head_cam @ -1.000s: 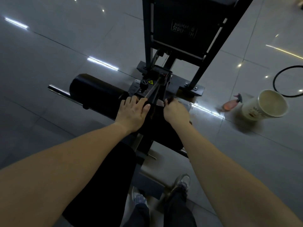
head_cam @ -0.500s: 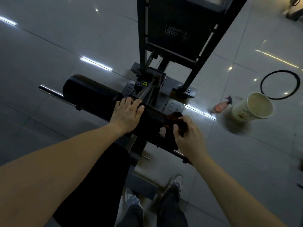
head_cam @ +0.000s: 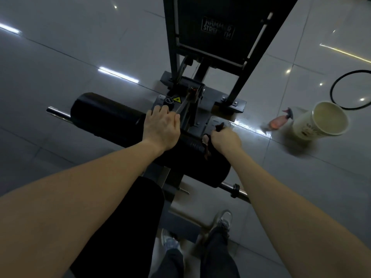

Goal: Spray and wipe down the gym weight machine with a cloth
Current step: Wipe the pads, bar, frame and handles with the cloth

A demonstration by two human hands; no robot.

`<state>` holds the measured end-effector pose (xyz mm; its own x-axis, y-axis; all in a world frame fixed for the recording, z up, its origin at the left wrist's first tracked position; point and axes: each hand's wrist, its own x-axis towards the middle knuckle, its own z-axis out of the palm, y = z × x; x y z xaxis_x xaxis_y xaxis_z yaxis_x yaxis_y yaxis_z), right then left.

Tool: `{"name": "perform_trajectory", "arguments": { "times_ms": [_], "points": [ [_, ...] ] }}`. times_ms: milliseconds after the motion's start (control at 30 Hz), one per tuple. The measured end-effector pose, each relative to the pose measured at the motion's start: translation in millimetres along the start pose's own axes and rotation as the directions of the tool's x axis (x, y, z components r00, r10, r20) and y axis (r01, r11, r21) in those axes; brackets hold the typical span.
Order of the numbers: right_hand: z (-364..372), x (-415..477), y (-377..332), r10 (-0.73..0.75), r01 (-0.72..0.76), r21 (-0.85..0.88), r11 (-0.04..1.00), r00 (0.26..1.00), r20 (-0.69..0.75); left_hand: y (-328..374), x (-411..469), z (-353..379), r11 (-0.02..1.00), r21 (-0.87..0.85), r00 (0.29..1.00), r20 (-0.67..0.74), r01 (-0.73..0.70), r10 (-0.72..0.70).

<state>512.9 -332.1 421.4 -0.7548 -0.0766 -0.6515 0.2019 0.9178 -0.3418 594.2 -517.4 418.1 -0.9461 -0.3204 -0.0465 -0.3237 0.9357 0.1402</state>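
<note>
Black padding covers the long roller pad [head_cam: 108, 117] of the weight machine [head_cam: 217, 29], which lies across the middle of the view, from the left toward the near right. A steel bar [head_cam: 57, 112] comes out of the pad at its left end. The left hand [head_cam: 162, 127] rests flat on the top of the pad, near its middle. Its fingers [head_cam: 160, 113] are straight and close together, and they reach over the far edge of the pad, just beside a round black knob [head_cam: 168, 101] and a yellow warning sticker [head_cam: 177, 100].

The right hand [head_cam: 225, 140] is a little to the right, also on the pad. It is closed into a fist around a dark reddish cloth [head_cam: 207, 150]. One part of the cloth hangs from the fist and touches the pad, and a small corner sticks out on the far side of the hand.

On the far side stands the upright frame of the machine, with a label that reads HAMMER STRENGTH. To the right, on the shiny tiled floor [head_cam: 60, 47], a pink spray bottle [head_cam: 278, 122] lies on its side, just beside a white bucket [head_cam: 321, 119]. Farther right there is a thin black ring [head_cam: 333, 85] on the floor. At the near edge two shoes [head_cam: 222, 221] are visible under the arms.
</note>
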Motion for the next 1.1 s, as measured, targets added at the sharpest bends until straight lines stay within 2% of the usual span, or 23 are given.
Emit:
{"name": "perform_trajectory", "arguments": {
  "times_ms": [67,133,267,300,367,467,533,633,667,733,833,933,1033,1100],
  "points": [
    [5.3,-1.9,-14.3,-0.043,0.043,-0.048,0.998,0.999,-0.001,0.1,0.0,0.9,0.999,-0.038,1.0,-0.017,0.013,-0.013],
    [20.3,-13.3,-41.0,-0.2,0.199,-0.023,0.98,0.978,-0.053,-2.0,-1.2,0.6,0.998,-0.059,0.999,-0.027,0.029,-0.031],
    [34.4,-51.3,-63.5,-0.493,0.501,0.135,0.855,0.865,-0.091,-5.8,-6.2,1.9,0.998,-0.064,0.999,-0.046,0.006,-0.008],
    [30.0,-56.2,-51.0,-0.553,0.561,0.113,0.82,0.827,-0.097,-4.8,-5.1,2.5,0.994,-0.104,0.998,-0.066,0.017,-0.024],
    [17.4,-65.3,-11.0,-0.634,0.634,-0.038,0.772,0.766,-0.111,-3.5,-3.9,4.0,0.98,-0.19,0.992,-0.102,0.051,-0.071],
    [4.2,-79.4,42.9,-0.624,0.611,-0.136,0.78,0.745,-0.234,-3.9,-6.5,6.4,0.967,-0.25,0.99,-0.108,0.058,-0.087],
    [3.7,-75.2,48.0,-0.519,0.511,-0.111,0.852,0.798,-0.307,-6.9,-6.1,7.7,0.961,-0.27,0.991,-0.098,0.061,-0.091],
    [2.9,-43.1,22.4,-0.241,0.239,-0.04,0.97,0.938,-0.25,-4.0,-4.6,9.5,0.959,-0.278,0.991,-0.105,0.056,-0.088],
    [8.1,-29.4,6.7,-0.202,0.2,-0.027,0.979,0.957,-0.207,-6.1,-3.3,10.8,0.96,-0.275,0.991,-0.104,0.057,-0.089],
    [19.6,-12.2,-25.2,-0.23,0.232,0.008,0.973,0.967,-0.113,-7.3,-1.8,12.6,0.96,-0.277,0.992,-0.097,0.048,-0.078],
    [32.8,-16.9,-61.5,-0.414,0.412,0.109,0.905,0.91,0.001,-10.1,-1.7,15.1,0.958,-0.285,0.995,-0.076,0.042,-0.066],
    [23.9,-45.5,-34.1,-0.593,0.588,0.212,0.78,0.804,-0.046,-10.1,-1.2,13.5,0.953,-0.298,0.996,-0.052,0.055,-0.073],
    [14.7,-72.7,30.6,-0.692,0.709,0.11,0.696,0.704,-0.161,-7.1,1.1,10.8,0.932,-0.349,0.992,-0.036,0.097,-0.117],
    [20.3,-83.3,58.2,-0.64,0.662,-0.007,0.749,0.722,-0.263,-6.5,0.7,8.5,0.938,-0.328,0.993,0.005,0.116,-0.121]
  ]
}}
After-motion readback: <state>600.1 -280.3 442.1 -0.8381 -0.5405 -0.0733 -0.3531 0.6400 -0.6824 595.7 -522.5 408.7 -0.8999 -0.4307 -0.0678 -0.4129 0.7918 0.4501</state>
